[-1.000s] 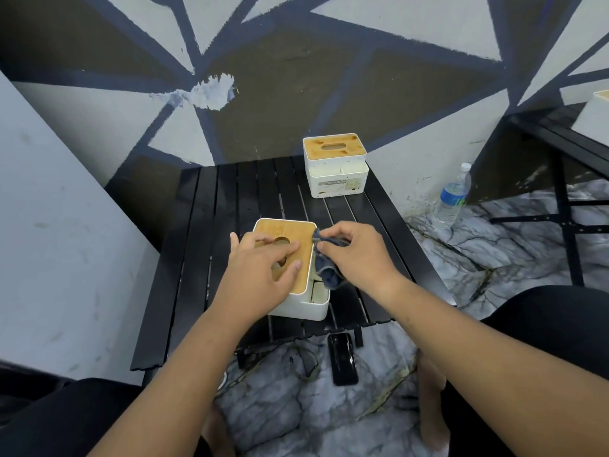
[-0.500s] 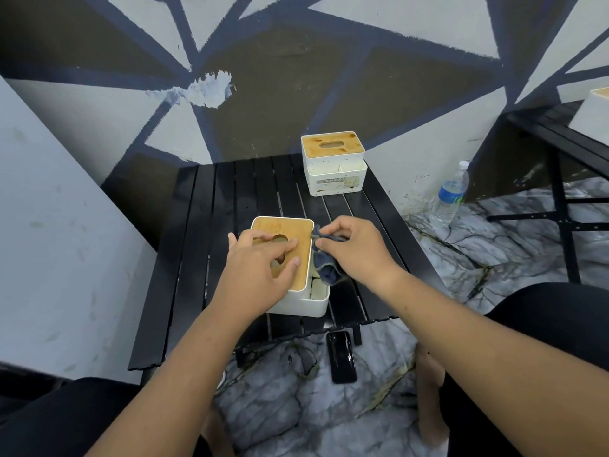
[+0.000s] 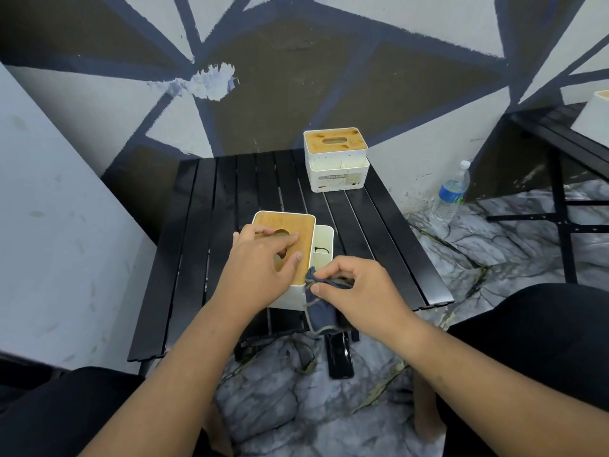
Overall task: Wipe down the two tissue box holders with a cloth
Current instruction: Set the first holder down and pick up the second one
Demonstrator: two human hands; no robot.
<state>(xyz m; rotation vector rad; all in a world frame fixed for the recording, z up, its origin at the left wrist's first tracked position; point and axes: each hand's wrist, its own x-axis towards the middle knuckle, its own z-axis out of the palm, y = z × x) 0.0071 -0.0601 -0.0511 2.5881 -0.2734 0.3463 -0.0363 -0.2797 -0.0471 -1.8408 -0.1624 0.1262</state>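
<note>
A wall painted in grey, brown and dark blue angular shapes stood behind a low black slatted table (image 3: 204,225) set on a marble-patterned floor (image 3: 329,407). Near the front edge of the table sat the near tissue box holder (image 3: 286,295), white with a bamboo lid (image 3: 296,229) that had an oval opening. What lay under that opening could not be told. On its right side ran a white side compartment (image 3: 324,239), split by a divider, with a thin dark thing inside that was too small to identify.

The left hand (image 3: 260,268) rested on the lid, fingers loosely spread and pressing down beside the oval opening. The right hand (image 3: 359,288) pinched a dark blue cloth (image 3: 321,311) between thumb and fingertips at the near right corner of the holder, and the rest of the cloth hung down against the box's front wall.

The far tissue box holder (image 3: 336,179) stood well apart at the back right of the table, upright, its own bamboo lid slotted and its front compartment divided; its contents could not be made out. A clear water bottle (image 3: 451,192) with a blue label stood on the floor by the wall. A flat black object (image 3: 339,357) lay on the floor under the table's front edge.
</note>
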